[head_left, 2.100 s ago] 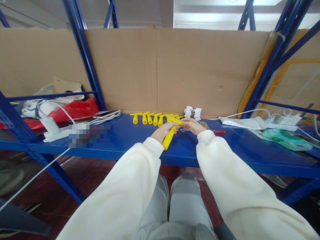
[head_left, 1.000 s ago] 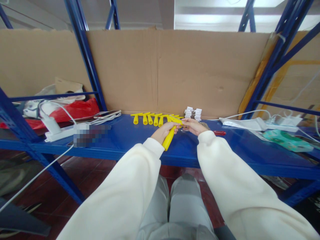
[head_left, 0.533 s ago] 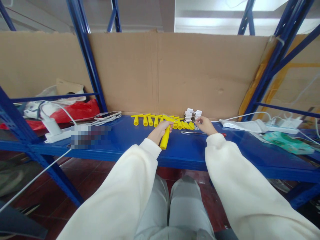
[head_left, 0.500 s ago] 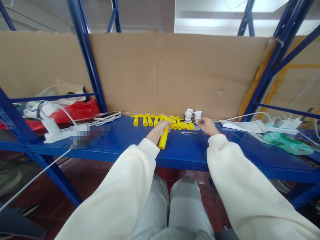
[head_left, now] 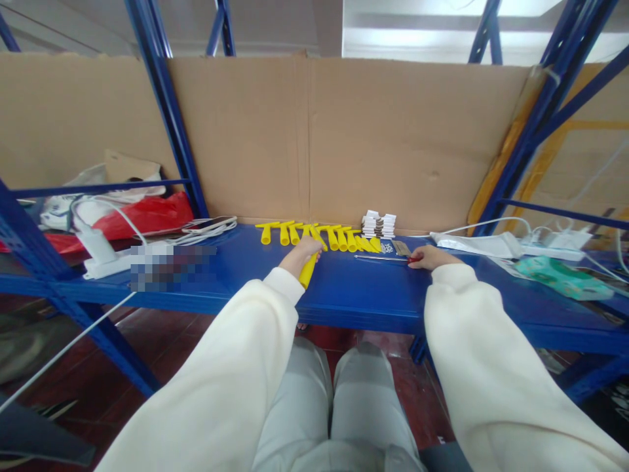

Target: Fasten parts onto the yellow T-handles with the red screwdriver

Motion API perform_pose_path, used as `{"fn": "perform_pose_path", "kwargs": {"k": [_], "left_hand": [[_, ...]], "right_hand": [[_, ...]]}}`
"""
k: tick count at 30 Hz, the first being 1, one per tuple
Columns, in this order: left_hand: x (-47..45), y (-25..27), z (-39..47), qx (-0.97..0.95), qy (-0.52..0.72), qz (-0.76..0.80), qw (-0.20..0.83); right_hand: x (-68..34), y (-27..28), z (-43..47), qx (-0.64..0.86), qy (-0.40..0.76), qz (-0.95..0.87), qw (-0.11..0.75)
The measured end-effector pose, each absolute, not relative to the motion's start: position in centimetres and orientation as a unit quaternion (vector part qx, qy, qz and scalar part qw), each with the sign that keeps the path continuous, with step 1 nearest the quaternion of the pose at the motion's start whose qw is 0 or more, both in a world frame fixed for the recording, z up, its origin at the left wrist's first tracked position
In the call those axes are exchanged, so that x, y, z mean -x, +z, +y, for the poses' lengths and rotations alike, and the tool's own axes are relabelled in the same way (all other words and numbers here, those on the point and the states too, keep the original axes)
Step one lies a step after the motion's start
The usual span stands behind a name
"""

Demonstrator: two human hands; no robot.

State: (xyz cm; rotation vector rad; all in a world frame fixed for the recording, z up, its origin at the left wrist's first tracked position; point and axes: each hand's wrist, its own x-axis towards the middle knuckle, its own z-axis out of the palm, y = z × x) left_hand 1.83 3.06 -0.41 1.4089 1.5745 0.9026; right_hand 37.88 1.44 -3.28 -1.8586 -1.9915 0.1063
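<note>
My left hand is closed around a yellow T-shaped plastic handle, its round end pointing down toward the shelf's front edge. My right hand has its fingers closed on the red grip of a screwdriver, whose long metal shaft lies to the left on the blue shelf. A row of similar yellow T-shaped handles runs along the back, beyond my left hand. Near the screwdriver are a small heap of tiny metal parts, perhaps screws, and a flat brownish piece.
Two stacks of small white pieces stand against the cardboard wall. On the left are a white power strip, cables and a red bag. A green soft pack and a white packet lie on the right.
My right hand has moved right and down from the tiny metal parts to the screwdriver's grip. My left hand, still holding the yellow handle, has shifted slightly left.
</note>
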Motion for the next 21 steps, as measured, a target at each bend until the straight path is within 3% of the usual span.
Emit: {"fn": "perform_pose_path", "kwargs": {"k": [3, 11, 21], "left_hand": [[-1.7, -0.6, 3.1, -0.566, 0.364, 0.616, 0.409], [-2.0, -0.4, 2.8, -0.571, 0.349, 0.629, 0.396], [-2.3, -0.4, 2.5, -0.585, 0.36, 0.621, 0.378]], "right_hand": [[-37.5, -3.3, 1.6, 0.666, 0.08, -0.713, 0.203], [-34.7, -3.6, 1.4, 0.566, 0.173, -0.752, 0.292], [-31.0, -4.0, 1.5, 0.541, 0.083, -0.778, 0.308]]}}
